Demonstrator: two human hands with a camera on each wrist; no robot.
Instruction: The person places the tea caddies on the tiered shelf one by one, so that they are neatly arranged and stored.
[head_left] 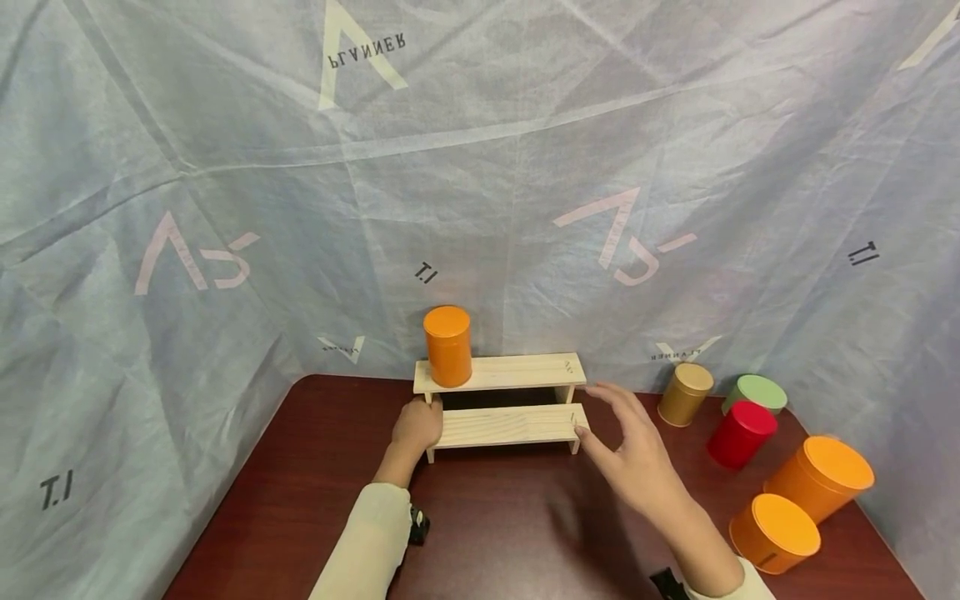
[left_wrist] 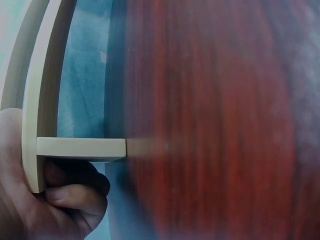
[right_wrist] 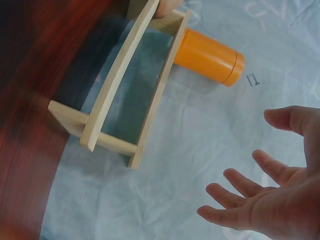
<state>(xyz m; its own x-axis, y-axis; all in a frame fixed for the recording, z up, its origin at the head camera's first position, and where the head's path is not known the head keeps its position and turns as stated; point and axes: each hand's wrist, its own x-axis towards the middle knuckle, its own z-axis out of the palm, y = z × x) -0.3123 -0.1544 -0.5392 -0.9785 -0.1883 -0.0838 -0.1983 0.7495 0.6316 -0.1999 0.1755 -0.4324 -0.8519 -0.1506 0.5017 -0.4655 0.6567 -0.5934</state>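
Observation:
A two-tier pale wooden shelf [head_left: 513,426] stands on the table, with an orange canister [head_left: 448,347] upright at the left of its upper step. My left hand [head_left: 417,423] grips the shelf's left end. In the left wrist view, curled fingers [left_wrist: 80,197] wrap the end of a board beside a leg. My right hand [head_left: 633,454] is held in the air just off the shelf's right end, thumb and fingers spread, holding nothing. In the right wrist view that hand [right_wrist: 280,195] shows separated fingers, apart from the shelf [right_wrist: 117,80] and the orange canister [right_wrist: 210,56].
Along the right side of the dark red table [head_left: 495,517] stand a gold canister [head_left: 686,395], a green one [head_left: 756,392], a red one [head_left: 741,434], a larger orange one [head_left: 819,477] and a shorter orange one [head_left: 774,533]. A grey printed cloth [head_left: 480,208] hangs behind and around the table.

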